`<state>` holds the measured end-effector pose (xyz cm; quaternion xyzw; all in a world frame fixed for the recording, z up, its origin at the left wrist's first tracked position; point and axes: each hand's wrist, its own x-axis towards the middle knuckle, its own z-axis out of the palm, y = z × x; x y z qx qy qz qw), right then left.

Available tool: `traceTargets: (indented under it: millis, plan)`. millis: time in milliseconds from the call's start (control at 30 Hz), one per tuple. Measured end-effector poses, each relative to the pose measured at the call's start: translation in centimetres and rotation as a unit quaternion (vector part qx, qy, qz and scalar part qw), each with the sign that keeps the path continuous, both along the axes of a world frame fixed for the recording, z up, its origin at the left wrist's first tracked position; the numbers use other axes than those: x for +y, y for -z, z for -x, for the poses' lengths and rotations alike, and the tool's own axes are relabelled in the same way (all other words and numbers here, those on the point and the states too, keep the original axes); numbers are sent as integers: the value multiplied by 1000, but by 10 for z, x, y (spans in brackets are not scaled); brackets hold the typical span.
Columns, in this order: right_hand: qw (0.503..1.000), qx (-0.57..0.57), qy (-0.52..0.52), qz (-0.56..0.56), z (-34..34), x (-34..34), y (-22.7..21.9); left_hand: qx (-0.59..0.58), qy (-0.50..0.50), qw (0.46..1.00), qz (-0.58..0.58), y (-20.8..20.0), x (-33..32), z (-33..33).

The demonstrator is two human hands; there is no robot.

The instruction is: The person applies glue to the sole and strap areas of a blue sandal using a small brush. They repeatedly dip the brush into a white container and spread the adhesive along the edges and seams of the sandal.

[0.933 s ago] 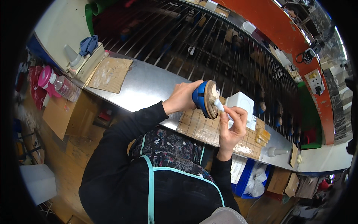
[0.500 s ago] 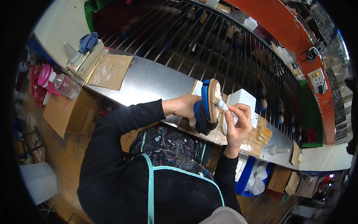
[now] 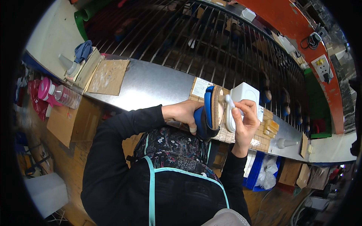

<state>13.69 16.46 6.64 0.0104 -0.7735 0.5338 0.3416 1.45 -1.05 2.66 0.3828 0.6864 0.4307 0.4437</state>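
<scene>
At your left, a piece of cardboard (image 3: 109,77) lies on the metal table (image 3: 158,84). Your left hand (image 3: 183,113) is closed around the blue shoe (image 3: 207,101), held up at the near table edge, with its sole (image 3: 215,109) facing right. A small white brush (image 3: 229,101) is beside the sole; whether they touch, I cannot tell. Your right hand (image 3: 246,122) pinches this brush narrowly. Farther right lies a yellow block (image 3: 270,128).
</scene>
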Motion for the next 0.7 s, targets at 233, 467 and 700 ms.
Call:
traceTargets:
  millis: [233, 467, 700]
  plan:
    - [1000, -6, 4, -25, -3, 4, -3, -45, 29, 999, 0, 0, 6, -2]
    - [999, -20, -48, -4, -12, 6, 8, -121, 44, 992, 12, 6, 5, -7]
    - [998, -41, -50, -17, -19, 8, 19, -191, 64, 979, 38, 13, 3, -15]
